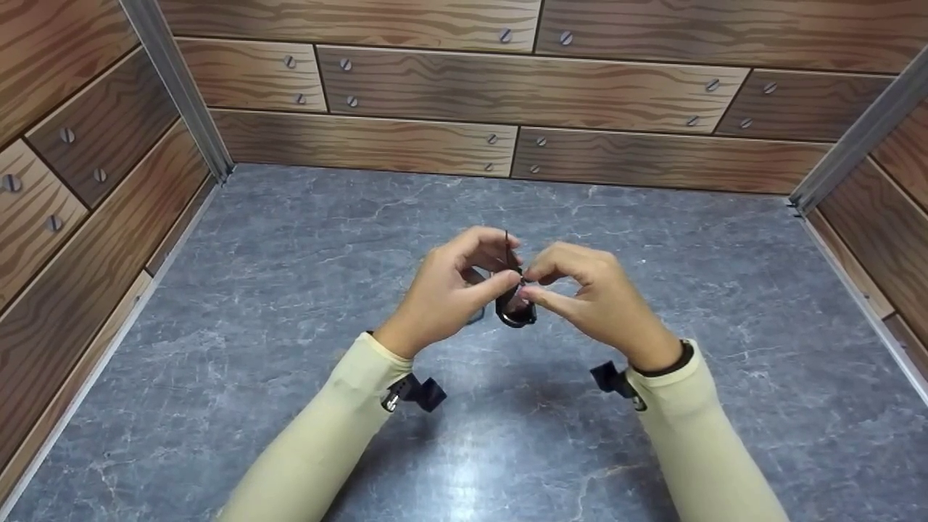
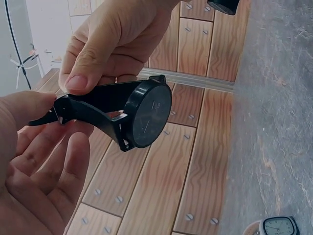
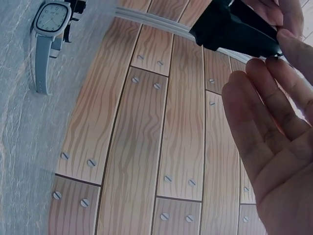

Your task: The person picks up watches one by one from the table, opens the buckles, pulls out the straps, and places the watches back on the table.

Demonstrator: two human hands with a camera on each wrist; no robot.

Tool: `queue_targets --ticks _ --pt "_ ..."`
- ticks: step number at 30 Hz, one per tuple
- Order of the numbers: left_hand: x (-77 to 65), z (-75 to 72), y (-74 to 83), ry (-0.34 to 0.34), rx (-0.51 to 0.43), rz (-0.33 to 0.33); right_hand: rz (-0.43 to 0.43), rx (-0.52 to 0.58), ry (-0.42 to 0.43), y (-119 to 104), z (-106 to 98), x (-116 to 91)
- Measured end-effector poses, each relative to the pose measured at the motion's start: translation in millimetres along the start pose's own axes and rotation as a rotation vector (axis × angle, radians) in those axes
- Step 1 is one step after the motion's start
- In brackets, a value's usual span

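Both hands hold a black wristwatch (image 1: 515, 312) up over the table, its strap looped round. In the left wrist view the watch's round dark dial (image 2: 151, 117) faces away from the fingers. My left hand (image 1: 451, 290) pinches the strap near the buckle between thumb and fingers. From the other side, my right hand (image 1: 594, 293) pinches the strap close to the left fingertips. Part of the buckle end is covered by the fingers. On the table lies a square-faced watch (image 3: 51, 19) with a grey strap; the left hand mostly hides it in the head view.
A grey marbled tabletop (image 1: 290, 239) spreads below the hands. Wood-patterned panels (image 1: 435, 87) wall it at the back and both sides, with metal posts in the corners. A small black device (image 1: 428, 395) juts from the left wrist, another (image 1: 609, 378) from the right.
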State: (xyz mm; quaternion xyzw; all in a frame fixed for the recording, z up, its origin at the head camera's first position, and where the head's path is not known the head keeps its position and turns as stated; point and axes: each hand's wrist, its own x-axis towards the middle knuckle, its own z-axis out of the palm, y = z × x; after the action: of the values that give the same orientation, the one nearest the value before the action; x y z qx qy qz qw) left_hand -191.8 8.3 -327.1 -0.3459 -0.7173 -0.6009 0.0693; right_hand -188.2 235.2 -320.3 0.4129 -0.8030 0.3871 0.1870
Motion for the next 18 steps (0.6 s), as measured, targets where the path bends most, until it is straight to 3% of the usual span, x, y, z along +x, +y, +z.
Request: queue_targets --ticks 10,18 --pt "0.0 0.1 0.5 -0.012 -0.011 0.016 0.092 0.088 -0.026 -4.1 -0.6 0.0" --pt "0.6 1.2 -0.6 -0.061 -0.004 0.096 0.096 0.075 0.003 -4.2 -1.0 -0.4"
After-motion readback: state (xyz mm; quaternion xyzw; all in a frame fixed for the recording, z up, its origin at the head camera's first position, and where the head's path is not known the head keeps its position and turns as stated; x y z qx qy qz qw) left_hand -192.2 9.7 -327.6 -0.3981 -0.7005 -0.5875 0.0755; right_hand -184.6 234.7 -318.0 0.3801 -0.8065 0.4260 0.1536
